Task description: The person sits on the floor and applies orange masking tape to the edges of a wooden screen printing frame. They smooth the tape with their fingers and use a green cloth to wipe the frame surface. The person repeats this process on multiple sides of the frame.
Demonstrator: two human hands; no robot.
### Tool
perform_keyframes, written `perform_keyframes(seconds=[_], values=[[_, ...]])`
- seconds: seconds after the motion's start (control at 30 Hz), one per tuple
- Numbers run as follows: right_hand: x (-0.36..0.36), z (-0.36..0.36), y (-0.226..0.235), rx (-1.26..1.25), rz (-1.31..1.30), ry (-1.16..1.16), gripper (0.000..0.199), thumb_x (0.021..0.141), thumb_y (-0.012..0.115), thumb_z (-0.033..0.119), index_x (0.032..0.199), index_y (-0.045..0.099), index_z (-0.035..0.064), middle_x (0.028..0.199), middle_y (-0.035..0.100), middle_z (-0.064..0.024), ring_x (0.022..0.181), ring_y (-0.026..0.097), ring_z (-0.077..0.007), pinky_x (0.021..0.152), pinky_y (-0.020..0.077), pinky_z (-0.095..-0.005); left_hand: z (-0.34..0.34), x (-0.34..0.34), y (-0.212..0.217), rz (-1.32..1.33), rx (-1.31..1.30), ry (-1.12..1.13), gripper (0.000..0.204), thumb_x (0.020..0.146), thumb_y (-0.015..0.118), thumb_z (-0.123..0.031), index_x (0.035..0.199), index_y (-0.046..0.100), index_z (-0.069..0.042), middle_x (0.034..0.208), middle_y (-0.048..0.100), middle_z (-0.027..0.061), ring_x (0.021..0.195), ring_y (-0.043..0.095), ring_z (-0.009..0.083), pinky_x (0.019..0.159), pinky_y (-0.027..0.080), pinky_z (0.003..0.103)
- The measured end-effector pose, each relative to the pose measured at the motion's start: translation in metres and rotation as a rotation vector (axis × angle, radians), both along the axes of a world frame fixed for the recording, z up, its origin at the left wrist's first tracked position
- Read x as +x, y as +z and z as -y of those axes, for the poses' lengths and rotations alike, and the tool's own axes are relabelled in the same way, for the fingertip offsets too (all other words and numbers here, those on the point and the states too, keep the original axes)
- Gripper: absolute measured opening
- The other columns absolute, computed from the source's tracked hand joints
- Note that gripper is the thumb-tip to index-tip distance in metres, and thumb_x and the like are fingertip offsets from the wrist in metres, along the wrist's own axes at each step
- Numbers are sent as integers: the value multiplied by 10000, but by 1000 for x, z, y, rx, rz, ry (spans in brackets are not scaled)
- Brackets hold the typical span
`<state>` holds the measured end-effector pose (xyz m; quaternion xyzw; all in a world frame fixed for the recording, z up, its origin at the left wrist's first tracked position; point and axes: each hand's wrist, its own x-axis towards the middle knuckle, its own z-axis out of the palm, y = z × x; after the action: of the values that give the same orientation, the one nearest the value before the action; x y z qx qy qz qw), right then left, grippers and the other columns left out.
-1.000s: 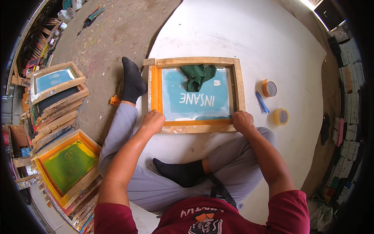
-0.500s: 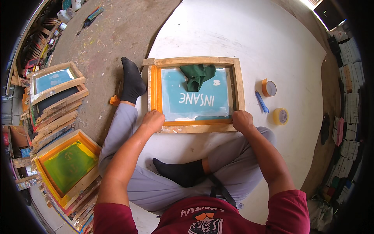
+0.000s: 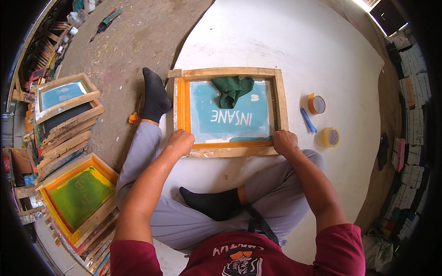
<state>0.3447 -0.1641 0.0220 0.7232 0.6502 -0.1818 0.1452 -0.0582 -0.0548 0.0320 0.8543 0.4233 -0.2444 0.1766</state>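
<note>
A wooden-framed printing screen point(image 3: 230, 152) lies in front of me, its mesh blue with pale lettering upside down to me. My left hand point(image 3: 181, 142) is closed around the frame's near left corner. At the near right corner my right hand point(image 3: 286, 141) grips the frame, fingers curled over its edge. Crumpled on the far part of the mesh is a dark green cloth point(image 3: 233, 90), touched by neither hand. Orange tape lines the inner left and near sides of the frame. The undersides of both hands are hidden.
Right of the screen lie a brown tape roll point(image 3: 316, 105), a blue cutter-like tool point(image 3: 308, 120) and a clear tape roll point(image 3: 330, 137) on the white sheet point(image 3: 350, 69). Stacked screens point(image 3: 69, 110) and a green-meshed screen point(image 3: 83, 195) stand at my left. My outstretched foot point(image 3: 155, 96) borders the frame.
Almost nothing differs. The whole view has shifted very slightly, while both hands keep their hold on the frame and the cloth stays where it was.
</note>
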Motion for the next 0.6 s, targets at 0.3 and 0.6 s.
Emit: perform_keyframes(seconds=[0.3, 0.6], values=[[-2, -2, 2, -21, -11, -3, 141, 835, 675, 120, 824, 795, 46, 861, 763, -221, 864, 768, -388, 782, 619, -472, -2, 4, 4, -16, -14, 16, 161, 803, 679, 2, 918, 792, -7, 981, 758, 238, 967, 738, 417, 854, 593, 510], [-2, -4, 2, -41, 7, 16, 146, 840, 658, 100, 821, 791, 43, 871, 767, -215, 874, 771, -382, 777, 623, -462, -3, 6, 5, -31, -22, 9, 166, 813, 683, -5, 934, 795, -15, 992, 759, 234, 973, 736, 416, 849, 591, 508]])
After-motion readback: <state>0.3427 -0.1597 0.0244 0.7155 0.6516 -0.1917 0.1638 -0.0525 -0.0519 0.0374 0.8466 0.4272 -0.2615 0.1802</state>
